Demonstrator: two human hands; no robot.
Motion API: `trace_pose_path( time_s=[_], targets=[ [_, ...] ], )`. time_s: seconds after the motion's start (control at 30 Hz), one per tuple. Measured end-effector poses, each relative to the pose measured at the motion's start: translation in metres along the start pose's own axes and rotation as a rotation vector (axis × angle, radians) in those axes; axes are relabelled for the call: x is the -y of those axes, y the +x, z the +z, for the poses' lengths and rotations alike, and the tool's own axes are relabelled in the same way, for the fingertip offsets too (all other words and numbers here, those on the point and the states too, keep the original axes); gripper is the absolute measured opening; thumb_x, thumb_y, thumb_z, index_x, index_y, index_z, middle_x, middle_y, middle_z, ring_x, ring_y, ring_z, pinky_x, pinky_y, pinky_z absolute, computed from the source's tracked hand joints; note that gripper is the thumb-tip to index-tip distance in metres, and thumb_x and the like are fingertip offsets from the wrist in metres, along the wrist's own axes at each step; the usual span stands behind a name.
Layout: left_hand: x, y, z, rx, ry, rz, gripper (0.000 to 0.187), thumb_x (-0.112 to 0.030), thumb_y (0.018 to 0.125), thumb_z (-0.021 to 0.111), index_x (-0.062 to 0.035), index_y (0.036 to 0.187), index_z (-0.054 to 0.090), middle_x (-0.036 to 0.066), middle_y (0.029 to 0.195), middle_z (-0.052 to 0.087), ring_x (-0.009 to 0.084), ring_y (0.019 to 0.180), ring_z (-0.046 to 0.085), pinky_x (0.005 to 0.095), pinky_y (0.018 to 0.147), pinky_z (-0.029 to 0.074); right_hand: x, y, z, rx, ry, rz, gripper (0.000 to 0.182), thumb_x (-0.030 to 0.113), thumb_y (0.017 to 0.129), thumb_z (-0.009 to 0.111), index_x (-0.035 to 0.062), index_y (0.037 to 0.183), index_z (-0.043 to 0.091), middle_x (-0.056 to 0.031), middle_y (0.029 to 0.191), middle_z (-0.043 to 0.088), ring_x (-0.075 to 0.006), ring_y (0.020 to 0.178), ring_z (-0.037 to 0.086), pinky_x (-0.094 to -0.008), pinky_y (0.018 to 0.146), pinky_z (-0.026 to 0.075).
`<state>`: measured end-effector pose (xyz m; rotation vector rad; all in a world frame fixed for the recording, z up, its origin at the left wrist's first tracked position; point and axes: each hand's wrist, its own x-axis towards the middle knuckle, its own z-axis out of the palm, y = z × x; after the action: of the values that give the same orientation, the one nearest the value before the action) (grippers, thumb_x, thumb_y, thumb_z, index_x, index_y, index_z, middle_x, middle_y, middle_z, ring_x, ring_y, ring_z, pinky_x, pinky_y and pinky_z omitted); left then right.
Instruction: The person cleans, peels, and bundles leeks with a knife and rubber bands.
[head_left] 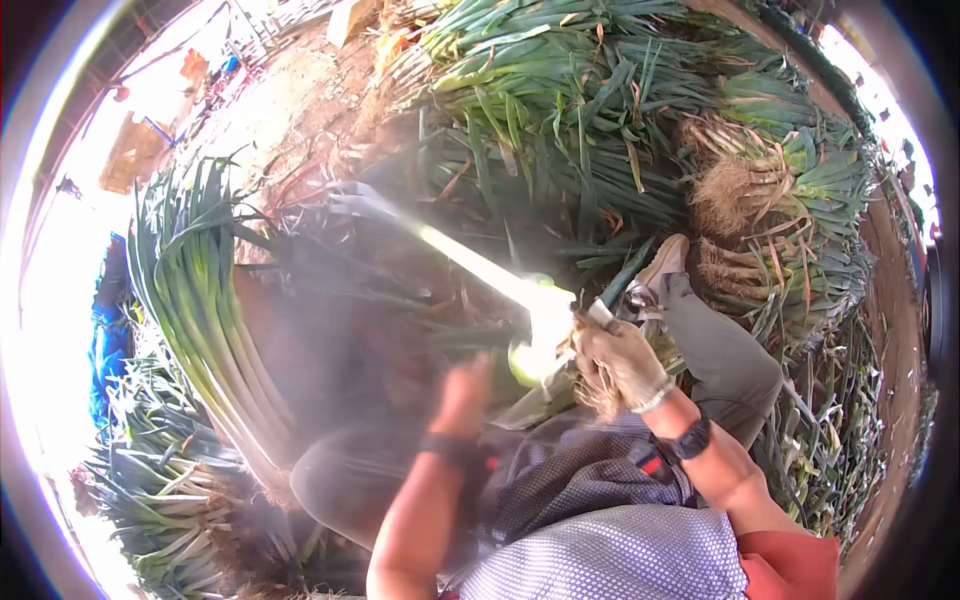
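My right hand (pixel 620 365), in a pale work glove, is closed around the root end of a leek (pixel 480 262). Its pale stalk slants up and left, blurred toward the far tip. Dry roots (pixel 598 392) hang below the gloved fingers. A small light-coloured piece (pixel 600 312) shows at the top of the glove; I cannot make out what it is. My left hand (pixel 466 395), bare and smeared by motion, is left of the leek's root end, apart from it. A bundle of trimmed-looking leeks (pixel 205 300) leans beside my left knee.
Large heaps of leeks (pixel 590 80) lie across the far side. Rooted bundles (pixel 745 190) are stacked at the right. More leeks (pixel 165 500) spread at the lower left, near a blue sheet (pixel 108 350). My shoe (pixel 664 262) rests among loose leaves.
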<state>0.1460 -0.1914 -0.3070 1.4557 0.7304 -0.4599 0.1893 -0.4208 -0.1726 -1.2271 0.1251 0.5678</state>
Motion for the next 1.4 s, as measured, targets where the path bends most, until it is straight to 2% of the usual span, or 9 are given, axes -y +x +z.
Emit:
trace_pose_path(
  time_s=[0.1, 0.23, 0.3, 0.4, 0.5, 0.63, 0.9, 1.3, 1.4],
  targets=[
    [-0.101, -0.009, -0.037, 0.046, -0.635, 0.154, 0.064, -0.043, 0.087, 0.051, 0.0098, 0.121, 0.037, 0.02, 0.115, 0.049, 0.0262, 0.092, 0.055, 0.0344, 0.076, 0.048, 0.042, -0.045, 0.021, 0.091, -0.055, -0.038, 0.016, 0.013, 0.076, 0.055, -0.0005, 0.085, 0.058, -0.0029, 0.06, 0.053, -0.0099, 0.049, 0.047, -0.021, 0.047, 0.039],
    [-0.196, -0.031, -0.063, 0.368, -1.106, 0.451, 0.05, -0.036, 0.086, 0.056, 0.0055, 0.109, 0.04, 0.016, 0.098, 0.048, 0.026, 0.088, 0.054, 0.0336, 0.075, 0.05, 0.033, -0.075, 0.015, 0.128, 0.003, 0.033, 0.027, 0.016, 0.077, 0.058, -0.0016, 0.096, 0.057, -0.0052, 0.073, 0.058, -0.016, 0.063, 0.057, -0.0264, 0.058, 0.047],
    [-0.22, -0.041, -0.083, 0.111, -0.939, 0.53, 0.039, -0.03, 0.085, 0.059, 0.0016, 0.102, 0.044, 0.011, 0.084, 0.051, 0.02, 0.074, 0.054, 0.0307, 0.065, 0.049, 0.017, -0.072, 0.004, 0.113, 0.075, 0.085, 0.031, 0.018, 0.077, 0.059, -0.0021, 0.1, 0.057, -0.0061, 0.079, 0.061, -0.0182, 0.07, 0.06, -0.0287, 0.063, 0.05],
    [-0.229, -0.068, -0.088, 0.015, -0.971, 0.608, 0.021, -0.022, 0.082, 0.062, -0.0088, 0.079, 0.046, 0.001, 0.062, 0.046, 0.0123, 0.054, 0.045, 0.0239, 0.051, 0.041, 0.059, -0.059, 0.041, 0.118, -1.147, 0.054, 0.042, 0.02, 0.079, 0.059, 0.0064, 0.117, 0.048, -0.0152, 0.113, 0.052, -0.0228, 0.104, 0.052, -0.0362, 0.085, 0.045],
    [-0.224, -0.071, -0.104, -0.082, -1.088, 0.626, 0.014, -0.018, 0.083, 0.059, -0.0114, 0.08, 0.046, -0.001, 0.066, 0.045, 0.0096, 0.056, 0.044, 0.0233, 0.05, 0.039, 0.032, -0.028, 0.033, 0.047, -1.359, -1.047, 0.07, 0.015, 0.058, 0.074, 0.0079, 0.121, 0.043, -0.0161, 0.11, 0.049, -0.0317, 0.096, 0.056, -0.0364, 0.078, 0.049],
    [-0.226, -0.076, -0.113, -0.194, -1.023, 0.741, 0.014, -0.014, 0.08, 0.059, -0.0104, 0.079, 0.045, -0.001, 0.065, 0.043, 0.0093, 0.054, 0.041, 0.0236, 0.049, 0.037, 0.02, 0.012, 0.06, -0.04, -1.224, -1.269, 0.062, 0.013, 0.054, 0.076, 0.0078, 0.111, 0.054, -0.014, 0.106, 0.052, -0.0305, 0.09, 0.056, -0.0367, 0.074, 0.049],
    [-0.215, -0.073, -0.145, -0.462, -0.934, 0.784, 0.018, -0.023, 0.077, 0.061, -0.0127, 0.075, 0.046, -0.003, 0.063, 0.042, 0.008, 0.055, 0.038, 0.0232, 0.049, 0.035, 0.034, 0.01, 0.077, 0.503, -1.219, -1.084, 0.029, 0.005, 0.068, 0.063, 0.0049, 0.097, 0.06, -0.0074, 0.083, 0.058, -0.0221, 0.068, 0.06, -0.0318, 0.057, 0.052],
    [-0.203, -0.055, -0.152, -0.371, -1.037, 0.707, 0.012, -0.014, 0.079, 0.054, -0.0083, 0.077, 0.044, 0.001, 0.065, 0.04, 0.0133, 0.051, 0.038, 0.0276, 0.047, 0.034, 0.044, -0.081, 0.019, 0.269, -1.144, -0.86, 0.029, -0.005, 0.061, 0.067, 0.0085, 0.087, 0.063, -0.0073, 0.08, 0.063, -0.0231, 0.069, 0.063, -0.0308, 0.059, 0.051],
    [-0.199, -0.063, -0.178, -0.692, -0.81, 0.742, 0.011, -0.017, 0.081, 0.051, -0.0065, 0.082, 0.047, 0.002, 0.068, 0.041, 0.0146, 0.058, 0.042, 0.0272, 0.054, 0.039, 0.03, -0.105, -0.038, 0.119, -1.119, -0.527, 0.021, 0.007, 0.07, 0.066, 0.0088, 0.091, 0.063, -0.0066, 0.081, 0.063, -0.023, 0.068, 0.062, -0.0318, 0.06, 0.051]
  ],
)
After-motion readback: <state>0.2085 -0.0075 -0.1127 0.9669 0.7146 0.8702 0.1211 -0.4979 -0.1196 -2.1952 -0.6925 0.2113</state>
